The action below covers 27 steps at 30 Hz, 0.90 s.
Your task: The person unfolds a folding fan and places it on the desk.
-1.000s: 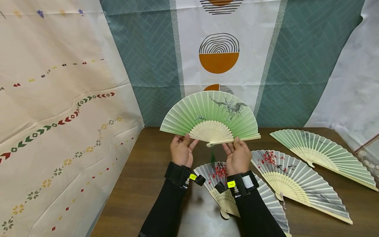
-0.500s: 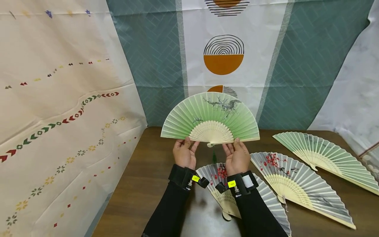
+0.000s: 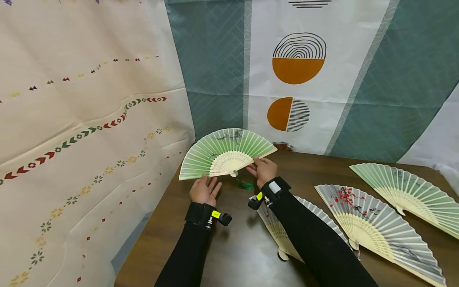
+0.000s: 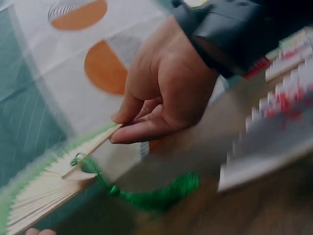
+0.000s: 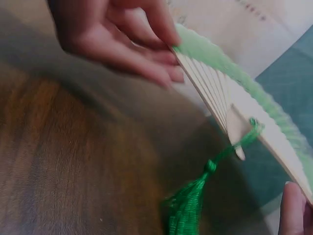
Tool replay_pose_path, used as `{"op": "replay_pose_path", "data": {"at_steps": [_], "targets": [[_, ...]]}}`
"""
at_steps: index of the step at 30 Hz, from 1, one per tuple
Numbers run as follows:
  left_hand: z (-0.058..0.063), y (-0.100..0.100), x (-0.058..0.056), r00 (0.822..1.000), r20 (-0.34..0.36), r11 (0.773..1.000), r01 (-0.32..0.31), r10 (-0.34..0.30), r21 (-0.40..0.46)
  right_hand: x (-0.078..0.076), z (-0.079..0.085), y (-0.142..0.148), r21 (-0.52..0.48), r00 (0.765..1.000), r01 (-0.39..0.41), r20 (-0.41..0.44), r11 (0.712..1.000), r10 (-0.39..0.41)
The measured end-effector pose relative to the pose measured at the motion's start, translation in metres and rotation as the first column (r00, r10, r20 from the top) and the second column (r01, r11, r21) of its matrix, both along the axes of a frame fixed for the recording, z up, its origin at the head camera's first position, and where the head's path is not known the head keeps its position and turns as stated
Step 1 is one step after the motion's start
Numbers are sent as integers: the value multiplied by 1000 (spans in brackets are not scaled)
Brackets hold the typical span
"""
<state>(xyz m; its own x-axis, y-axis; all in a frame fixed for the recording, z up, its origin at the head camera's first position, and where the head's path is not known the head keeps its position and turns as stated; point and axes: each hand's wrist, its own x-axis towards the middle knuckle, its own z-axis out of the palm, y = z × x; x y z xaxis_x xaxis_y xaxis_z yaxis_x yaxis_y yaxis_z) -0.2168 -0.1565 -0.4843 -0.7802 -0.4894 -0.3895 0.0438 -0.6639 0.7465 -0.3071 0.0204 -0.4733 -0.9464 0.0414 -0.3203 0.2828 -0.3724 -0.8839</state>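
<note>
An open green folding fan [image 3: 201, 153] with a dark branch print and pale slatted ribs is held up above the table, tilted with its right end higher. My left hand [image 3: 203, 193] pinches its lower left edge, thumb in front. At the right end my right hand [image 3: 264, 170] pinches the guard stick between thumb and fingers, as the left wrist view also shows. A green tassel [image 5: 188, 200] dangles from the fan's pivot. In the right wrist view, the left hand's fingers [image 5: 146, 68] hold one guard stick.
Three spread fans lie on the brown table [image 3: 236, 247]: a grey one [image 3: 319, 215] partly under my right forearm, another grey fan [image 3: 362, 223] with red blossoms, and a green one [image 3: 416, 195] at far right. Printed cloths [image 3: 215, 71] hang behind and at left.
Both hands have carried the green fan left and lowered it towards the table, turning it so its right end rises. The head view has swung right. The other fans stay put.
</note>
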Motion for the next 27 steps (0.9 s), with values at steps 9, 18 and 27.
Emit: {"op": "replay_pose_path", "data": {"at_steps": [9, 18, 27], "targets": [[-17, -15, 17, 990, 83, 986, 100, -112, 136, -27, -39, -1, 173, 973, -128, 215, 977, 90], [-20, -22, 31, 984, 37, 937, 152, -172, 316, -22, -44, 7, 202, 956, -204, 253, 958, 150], [-6, -23, 41, 965, -16, 906, 252, -263, 341, -2, -8, 24, 128, 967, -169, 213, 977, 140]]}}
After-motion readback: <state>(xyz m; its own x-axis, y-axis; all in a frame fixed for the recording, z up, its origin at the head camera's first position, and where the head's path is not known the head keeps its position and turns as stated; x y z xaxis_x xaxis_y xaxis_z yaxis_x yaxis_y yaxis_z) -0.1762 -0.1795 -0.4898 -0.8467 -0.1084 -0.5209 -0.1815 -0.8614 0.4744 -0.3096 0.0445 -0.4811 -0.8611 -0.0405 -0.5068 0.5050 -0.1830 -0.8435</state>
